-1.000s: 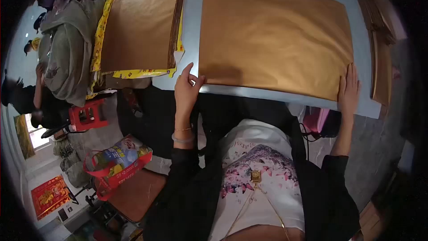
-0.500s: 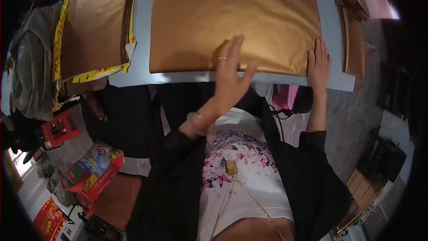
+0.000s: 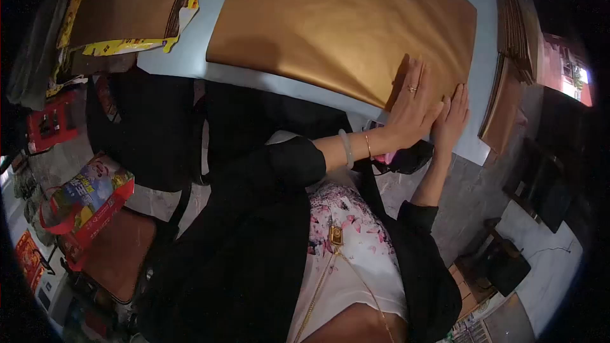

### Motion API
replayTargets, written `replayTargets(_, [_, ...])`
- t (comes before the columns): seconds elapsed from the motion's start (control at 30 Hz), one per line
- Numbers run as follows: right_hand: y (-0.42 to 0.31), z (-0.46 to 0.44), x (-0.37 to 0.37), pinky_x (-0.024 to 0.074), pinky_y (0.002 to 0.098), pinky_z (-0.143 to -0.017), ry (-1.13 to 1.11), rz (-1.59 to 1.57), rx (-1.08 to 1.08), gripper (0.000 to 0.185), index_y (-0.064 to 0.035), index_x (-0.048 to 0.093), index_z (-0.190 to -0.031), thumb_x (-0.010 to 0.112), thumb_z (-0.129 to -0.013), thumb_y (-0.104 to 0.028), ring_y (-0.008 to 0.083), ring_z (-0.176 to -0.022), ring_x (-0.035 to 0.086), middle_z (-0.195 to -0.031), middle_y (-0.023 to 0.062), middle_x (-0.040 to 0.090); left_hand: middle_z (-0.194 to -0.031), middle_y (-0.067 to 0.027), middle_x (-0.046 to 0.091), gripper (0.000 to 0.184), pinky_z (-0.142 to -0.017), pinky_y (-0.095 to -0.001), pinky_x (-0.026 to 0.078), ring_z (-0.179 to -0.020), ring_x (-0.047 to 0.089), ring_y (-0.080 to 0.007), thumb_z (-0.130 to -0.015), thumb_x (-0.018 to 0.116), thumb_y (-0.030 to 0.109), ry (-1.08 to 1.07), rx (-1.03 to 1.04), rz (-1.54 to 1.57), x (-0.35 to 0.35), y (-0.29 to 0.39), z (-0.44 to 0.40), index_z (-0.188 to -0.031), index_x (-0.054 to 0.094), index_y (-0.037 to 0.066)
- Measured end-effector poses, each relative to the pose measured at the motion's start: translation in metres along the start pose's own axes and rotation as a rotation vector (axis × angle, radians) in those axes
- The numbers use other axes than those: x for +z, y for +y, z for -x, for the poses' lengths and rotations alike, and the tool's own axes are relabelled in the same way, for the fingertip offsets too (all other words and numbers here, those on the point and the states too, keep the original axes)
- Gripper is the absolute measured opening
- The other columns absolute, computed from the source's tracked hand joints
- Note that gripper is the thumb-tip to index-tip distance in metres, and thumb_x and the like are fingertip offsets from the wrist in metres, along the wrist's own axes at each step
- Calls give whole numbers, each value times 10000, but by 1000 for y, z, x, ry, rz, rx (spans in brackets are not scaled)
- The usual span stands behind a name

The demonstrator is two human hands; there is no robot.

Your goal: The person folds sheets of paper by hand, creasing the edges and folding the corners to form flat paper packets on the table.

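A large gold-coloured sheet [image 3: 343,32], creased towards its near right corner, lies on the pale blue table surface [image 3: 171,57]. My left hand [image 3: 410,105], with a ring, rests flat on the sheet close to that corner, fingers stretched out. Right beside it, my right hand [image 3: 450,121] lies at the corner with its fingers extended, their tips on the sheet's edge. Neither hand visibly grips anything. Whether the sheet is one layer or folded, I cannot tell.
Stacked brown-gold sheets [image 3: 136,0] on yellow wrapping stand at the left. More folded sheets [image 3: 508,82] lie along the right table edge. A red printed carton [image 3: 95,197] sits on a brown seat [image 3: 124,257] at lower left. A red stool [image 3: 57,124] stands behind it.
My left hand has slid right across the sheet to beside my right hand. The view has turned, so table and sheet appear tilted. Creases now run towards the near right corner.
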State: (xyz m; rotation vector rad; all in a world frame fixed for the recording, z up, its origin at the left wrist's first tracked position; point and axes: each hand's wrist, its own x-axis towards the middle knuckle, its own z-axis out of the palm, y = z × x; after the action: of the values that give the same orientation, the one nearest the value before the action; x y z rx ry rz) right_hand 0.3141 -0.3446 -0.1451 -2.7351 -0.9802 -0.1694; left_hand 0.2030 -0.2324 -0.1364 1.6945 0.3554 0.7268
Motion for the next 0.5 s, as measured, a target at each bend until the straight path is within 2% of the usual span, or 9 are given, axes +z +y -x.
replayTargets(0.1, [-4,0,-3,110,415,-1092,2,-9,-1,501,-107,294,-1397,297,-964,-360,226,-1352,214,-1457,65,265,-1457,-267,-14,706,-1091,-439,89,-1356,17,-401,-939,376,317,-2,-38,-78,-24,-1,3,-1395,-5,-65])
replayTargets(0.17, [-7,0,-5,110,415,-1092,0,-20,-4,505,-107,291,-1398,289,-966,-369,227,-1351,215,-1455,66,269,-1438,-300,30,714,-1084,-449,130,-1339,70,-437,-918,405,312,54,-62,-43,-44,-4,4,-1385,38,-85])
replayTargets(0.27, [-9,0,-7,113,413,-1092,-18,-18,28,509,-103,293,-1397,277,-970,-380,233,-1347,225,-1451,71,278,-1445,-289,18,712,-1082,-446,123,-1344,64,-423,-920,403,298,142,-29,-105,-79,-12,6,-1389,20,-75])
replayTargets(0.4, [-7,0,-7,137,436,-1085,1,-36,-11,509,-105,296,-1396,276,-970,-384,242,-1340,241,-1449,74,280,-1454,-255,64,667,-1088,-415,124,-1362,43,-369,-927,420,235,260,4,-251,-135,-17,12,-1387,54,-80])
replayTargets(0.5, [-4,-1,-3,143,436,-1083,13,-17,-23,503,-114,300,-1396,278,-970,-381,255,-1336,248,-1444,80,287,-1455,-226,108,608,-1091,-377,124,-1360,116,-322,-936,408,173,422,-69,-201,-177,-21,16,-1396,82,-55])
